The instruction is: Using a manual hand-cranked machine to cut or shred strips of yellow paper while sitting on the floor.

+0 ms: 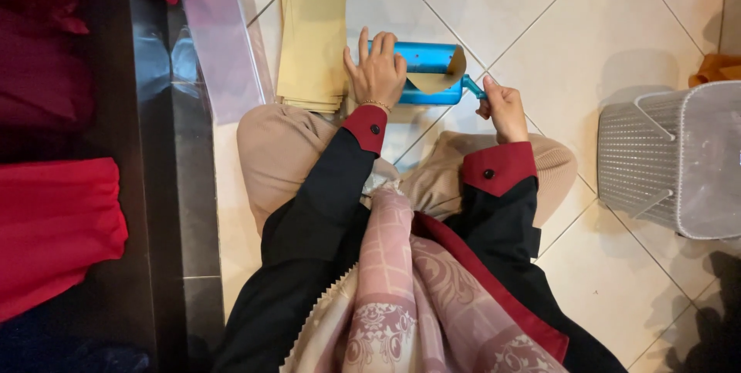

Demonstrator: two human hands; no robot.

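Observation:
I sit on a tiled floor with my knees bent. My left hand [378,70] presses flat on a blue metal device [427,72] lying on the floor in front of me. A tan paper piece [437,77] sticks out of the device's slot. My right hand [503,108] grips the device's blue lever [474,87] at its right end. A stack of tan paper envelopes [312,30] lies just left of my left hand.
Clear plastic sleeves [222,45] lie left of the envelopes. A dark glossy shelf [150,149] with red fabric [54,230] runs along the left. A white woven-pattern plastic basket [671,158] lies tipped on the floor at the right.

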